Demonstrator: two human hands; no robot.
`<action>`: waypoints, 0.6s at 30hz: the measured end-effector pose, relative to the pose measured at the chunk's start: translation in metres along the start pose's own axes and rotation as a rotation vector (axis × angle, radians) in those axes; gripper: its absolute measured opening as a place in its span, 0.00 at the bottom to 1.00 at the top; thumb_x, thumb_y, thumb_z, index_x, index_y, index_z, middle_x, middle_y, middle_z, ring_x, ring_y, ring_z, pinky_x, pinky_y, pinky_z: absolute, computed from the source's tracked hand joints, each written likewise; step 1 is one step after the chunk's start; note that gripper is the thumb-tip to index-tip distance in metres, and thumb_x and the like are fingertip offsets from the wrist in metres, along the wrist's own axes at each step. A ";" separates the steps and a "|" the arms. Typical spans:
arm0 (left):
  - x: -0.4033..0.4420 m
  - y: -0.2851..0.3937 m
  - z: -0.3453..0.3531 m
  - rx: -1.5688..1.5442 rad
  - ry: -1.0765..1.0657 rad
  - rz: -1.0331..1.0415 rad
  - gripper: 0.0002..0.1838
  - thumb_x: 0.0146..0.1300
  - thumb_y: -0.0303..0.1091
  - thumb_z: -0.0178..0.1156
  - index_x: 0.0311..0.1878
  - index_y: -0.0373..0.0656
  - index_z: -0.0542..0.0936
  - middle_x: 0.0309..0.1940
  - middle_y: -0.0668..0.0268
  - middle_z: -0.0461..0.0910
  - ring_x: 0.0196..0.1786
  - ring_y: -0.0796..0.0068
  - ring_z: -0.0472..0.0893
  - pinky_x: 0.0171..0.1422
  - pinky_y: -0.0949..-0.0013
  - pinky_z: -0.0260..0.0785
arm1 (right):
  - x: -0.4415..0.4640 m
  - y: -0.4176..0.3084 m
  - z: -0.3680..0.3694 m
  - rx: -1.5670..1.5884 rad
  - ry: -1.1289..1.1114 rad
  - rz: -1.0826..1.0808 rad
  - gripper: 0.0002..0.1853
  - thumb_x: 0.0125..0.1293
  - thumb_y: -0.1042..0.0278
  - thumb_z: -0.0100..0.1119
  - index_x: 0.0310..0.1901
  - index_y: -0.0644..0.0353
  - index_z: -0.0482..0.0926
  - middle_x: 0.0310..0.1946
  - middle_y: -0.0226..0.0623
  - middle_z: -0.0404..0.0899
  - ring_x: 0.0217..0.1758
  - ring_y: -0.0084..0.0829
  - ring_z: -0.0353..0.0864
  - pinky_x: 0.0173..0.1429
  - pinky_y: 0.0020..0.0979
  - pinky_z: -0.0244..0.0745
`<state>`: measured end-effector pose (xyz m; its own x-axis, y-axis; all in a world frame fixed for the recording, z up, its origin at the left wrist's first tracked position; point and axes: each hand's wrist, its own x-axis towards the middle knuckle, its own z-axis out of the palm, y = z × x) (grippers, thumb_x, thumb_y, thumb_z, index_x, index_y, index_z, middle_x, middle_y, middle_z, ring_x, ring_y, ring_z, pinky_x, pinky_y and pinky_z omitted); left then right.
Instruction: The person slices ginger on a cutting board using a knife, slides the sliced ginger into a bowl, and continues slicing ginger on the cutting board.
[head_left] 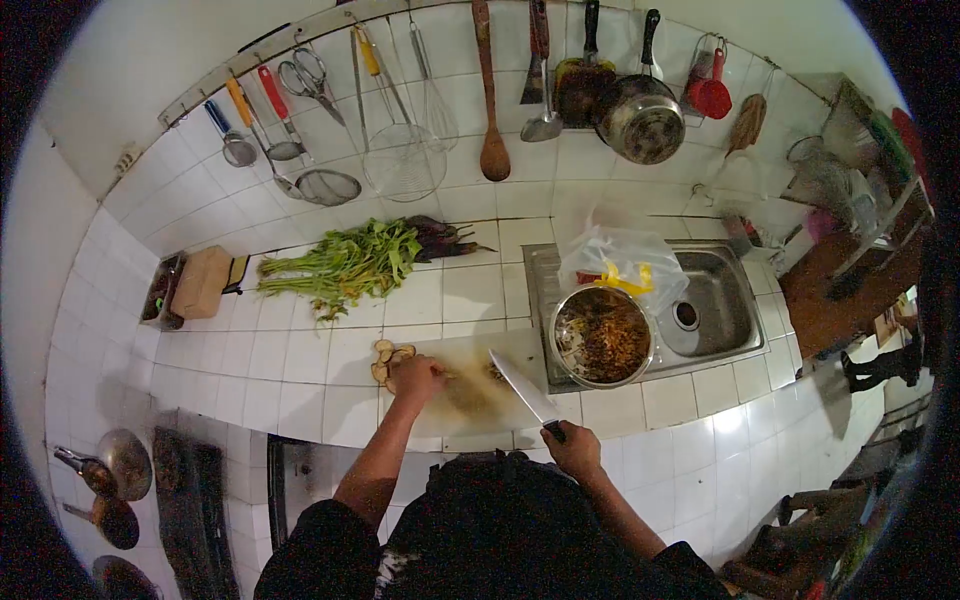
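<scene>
- Pale slices (381,366) lie in a small loose cluster at the left end of the cutting board (470,412), right by your left hand.
- Your left hand (415,378) is low over the board's left part with its fingers curled down; you cannot tell from this view whether they grip anything.
- Your right hand (573,449), just off the board's near right corner, is closed around the black handle of the knife (524,388). The blade slants across the board's right part, tip pointing away from you and to the left.
- Small dark bits (494,371) lie on the board near the blade.
- Right of the board, a metal bowl (602,337) of chopped brown and orange food sits at the sink (752,330), with a clear plastic bag (640,255) behind it.
- Beyond the board, leafy greens (350,262) lie beside dark purple vegetables (436,240).
</scene>
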<state>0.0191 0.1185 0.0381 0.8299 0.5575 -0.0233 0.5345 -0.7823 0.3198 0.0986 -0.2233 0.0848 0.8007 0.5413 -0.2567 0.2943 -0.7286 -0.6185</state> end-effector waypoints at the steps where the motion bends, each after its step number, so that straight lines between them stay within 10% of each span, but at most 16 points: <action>1: -0.001 0.005 -0.004 0.029 -0.039 -0.004 0.09 0.47 0.45 0.70 0.31 0.54 0.88 0.31 0.64 0.85 0.35 0.60 0.84 0.44 0.57 0.75 | 0.001 0.002 0.003 -0.003 -0.002 -0.007 0.21 0.63 0.45 0.61 0.38 0.58 0.83 0.27 0.47 0.83 0.34 0.51 0.83 0.40 0.48 0.77; 18: -0.018 0.008 0.034 0.012 0.043 0.043 0.13 0.46 0.40 0.67 0.38 0.55 0.87 0.36 0.67 0.83 0.46 0.59 0.80 0.52 0.52 0.70 | 0.008 0.003 0.019 0.039 -0.120 -0.119 0.23 0.64 0.44 0.59 0.39 0.59 0.84 0.32 0.48 0.84 0.39 0.52 0.84 0.44 0.48 0.78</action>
<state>0.0134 0.0930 0.0091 0.8449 0.5340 0.0308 0.5003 -0.8093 0.3079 0.0963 -0.2132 0.0670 0.6927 0.6708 -0.2650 0.3609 -0.6405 -0.6779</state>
